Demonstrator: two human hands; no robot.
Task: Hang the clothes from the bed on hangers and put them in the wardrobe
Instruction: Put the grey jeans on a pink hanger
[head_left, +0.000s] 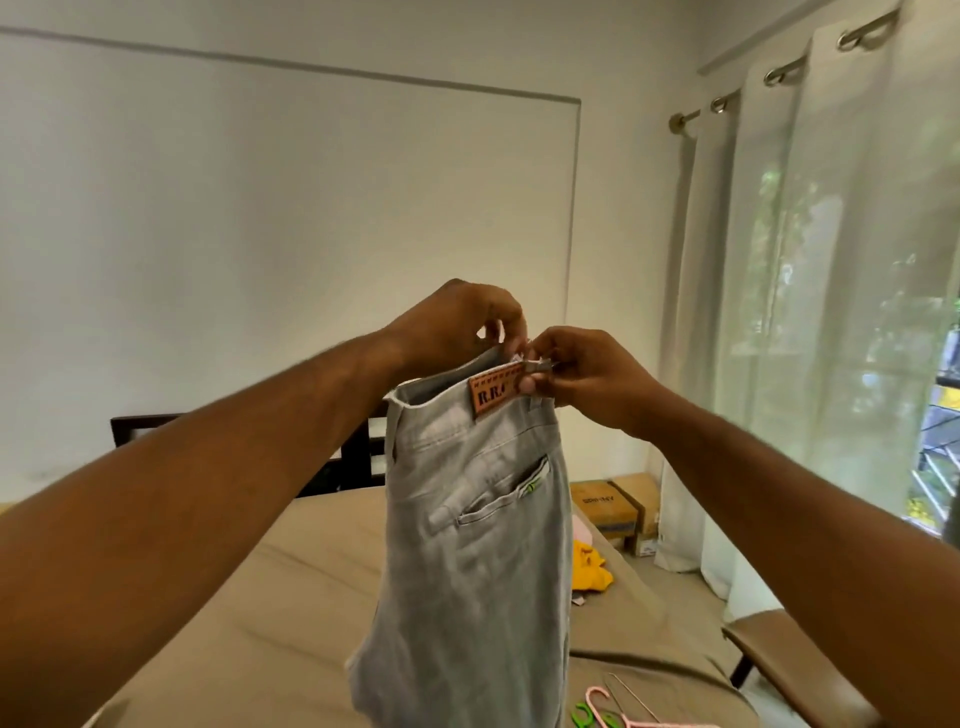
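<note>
Both arms reach out, left hand (462, 322) and right hand (587, 374) each pinching the waistband of the jeans (478, 519). They're held up over the bed (260, 597), long axis straight up and down: waist at 12, legs dropping to 6, back pocket facing me. There's a yellow top (589, 566) at 3 o'clock of them and hangers (597, 709) at 5. Boxes (613, 506) and curtains (779, 312) are off at 2, with a plain white wall behind.

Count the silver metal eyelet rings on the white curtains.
3, all along the metal curtain rod at upper right: the left silver eyelet ring, the middle one, the right one. More may lie beyond the frame.
</note>
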